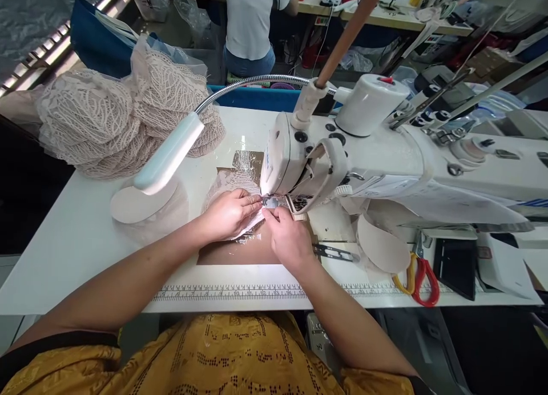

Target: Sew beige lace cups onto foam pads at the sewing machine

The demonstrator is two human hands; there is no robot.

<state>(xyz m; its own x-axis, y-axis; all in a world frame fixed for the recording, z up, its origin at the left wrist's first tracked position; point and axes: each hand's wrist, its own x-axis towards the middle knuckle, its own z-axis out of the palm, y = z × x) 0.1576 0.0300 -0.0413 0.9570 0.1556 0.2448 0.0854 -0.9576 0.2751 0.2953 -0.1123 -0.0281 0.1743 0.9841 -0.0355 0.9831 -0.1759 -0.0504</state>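
Note:
A white lace piece (222,185), shaped like a cup, lies under the head of the sewing machine (280,155). My left hand (229,213) is closed on it, fingers pressed together beside the needle area. From the right, my right hand (290,240) pinches the edge of the same piece with thumb and forefinger, close to the presser foot. The needle itself is too small to make out. Beneath both hands is a brown sheet (240,253) taped to the white table (107,263). Thread snips (336,252) lie just right of my right hand.
Stacks of lace pieces (98,121) fill the back left. A bendable lamp (171,152) arches over the table. Pale cup pieces (143,201) lie left; another pale cup piece (383,246), scissors (422,275) and a dark phone-like slab (456,266) lie right. A person (248,24) sits beyond.

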